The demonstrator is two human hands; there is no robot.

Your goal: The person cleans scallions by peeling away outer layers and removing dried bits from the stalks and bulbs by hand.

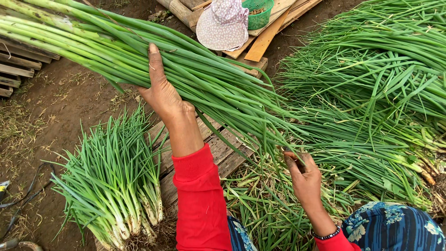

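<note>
Head view: left hand (163, 93) grips the long green onion bundle (139, 51); right hand (304, 179) pinches its leaf tips (278, 139) just above.

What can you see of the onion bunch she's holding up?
The bunch is a thick sheaf of long green onions, pale green stalks at upper left running to dark, thin leaf tips at lower right. It lies slanted across the view, lifted above the dirt ground and wooden pallet. The left hand supports it from below, fingers wrapped behind the stalks. The right hand pinches the drooping leaf tips. The roots are out of view.
</note>
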